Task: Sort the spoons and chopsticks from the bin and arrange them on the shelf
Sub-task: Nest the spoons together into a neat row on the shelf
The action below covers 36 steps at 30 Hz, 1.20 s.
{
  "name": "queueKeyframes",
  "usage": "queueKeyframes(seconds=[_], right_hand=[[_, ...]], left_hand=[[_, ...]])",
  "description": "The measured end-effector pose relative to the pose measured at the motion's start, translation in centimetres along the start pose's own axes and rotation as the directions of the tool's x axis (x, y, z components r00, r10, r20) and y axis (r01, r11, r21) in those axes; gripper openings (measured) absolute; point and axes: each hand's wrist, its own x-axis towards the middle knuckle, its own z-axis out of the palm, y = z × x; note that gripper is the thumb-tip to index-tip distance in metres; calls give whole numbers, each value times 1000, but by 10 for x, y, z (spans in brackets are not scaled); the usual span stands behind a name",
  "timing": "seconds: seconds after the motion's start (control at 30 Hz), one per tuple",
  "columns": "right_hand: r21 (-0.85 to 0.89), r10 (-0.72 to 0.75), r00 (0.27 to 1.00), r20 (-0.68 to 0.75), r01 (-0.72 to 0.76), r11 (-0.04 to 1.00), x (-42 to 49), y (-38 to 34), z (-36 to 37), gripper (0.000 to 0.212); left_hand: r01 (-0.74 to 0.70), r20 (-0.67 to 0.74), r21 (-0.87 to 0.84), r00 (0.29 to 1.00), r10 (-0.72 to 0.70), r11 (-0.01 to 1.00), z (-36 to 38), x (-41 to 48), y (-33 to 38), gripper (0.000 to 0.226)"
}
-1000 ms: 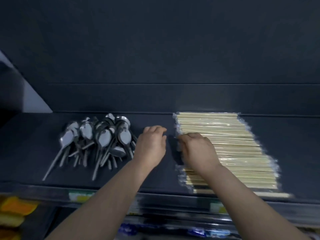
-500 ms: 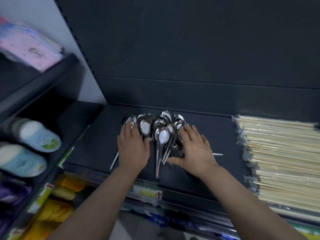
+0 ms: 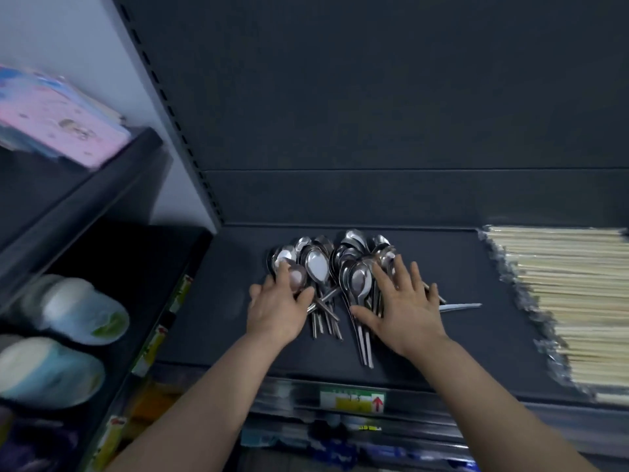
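Observation:
A pile of several steel spoons lies on the dark shelf, bowls toward the back wall and handles toward me. My left hand rests against the pile's left side, fingers and thumb curled around one spoon bowl. My right hand lies flat on the pile's right side with straight, spread fingers. One spoon handle sticks out to the right from under that hand. A wide stack of plastic-wrapped pale chopsticks fills the right end of the shelf.
A slotted upright bounds the shelf on the left. Beyond it, a neighbouring unit holds pale blue rounded items and a pink packet higher up. A price label sits on the front rail. Packaged goods show on the shelf below.
Both hands left the chopstick stack and moved left onto the spoon pile. The spoons have been pushed into a tighter bunch, and the view swung left.

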Motion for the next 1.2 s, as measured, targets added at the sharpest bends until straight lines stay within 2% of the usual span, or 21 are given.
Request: queueKeyframes(seconds=[0.27, 0.57, 0.63, 0.73, 0.83, 0.97, 1.07, 1.2], right_hand=[[18, 37, 999, -5, -37, 999, -10, 22, 8, 72], [48, 64, 998, -4, -63, 997, -13, 63, -1, 69], [62, 70, 998, 3, -70, 996, -12, 69, -3, 70], [90, 58, 998, 2, -58, 994, -12, 72, -7, 70], [132, 23, 995, -97, -10, 991, -14, 69, -10, 63], [142, -46, 970, -237, 82, 986, -16, 63, -18, 45], [136, -83, 945, -317, 132, 982, -13, 62, -24, 34], [161, -44, 935, -352, 107, 981, -10, 60, -27, 34]], left_hand=[[-86, 42, 40, 996, 84, 996, 17, -1, 41, 62], [-165, 81, 30, 984, 162, 986, 38, -7, 94, 61], [-165, 89, -10, 982, 166, 986, 42, -7, 100, 58], [-119, 94, -182, 986, 138, 976, 43, -4, 100, 44], [-109, 27, -325, 992, 125, 939, 39, -5, 92, 29], [-78, -58, -225, 996, 67, 971, 31, -7, 83, 5], [-70, -90, -237, 995, 50, 969, 23, -9, 80, 8], [-111, -152, -407, 987, 52, 906, 11, -7, 87, 5]])
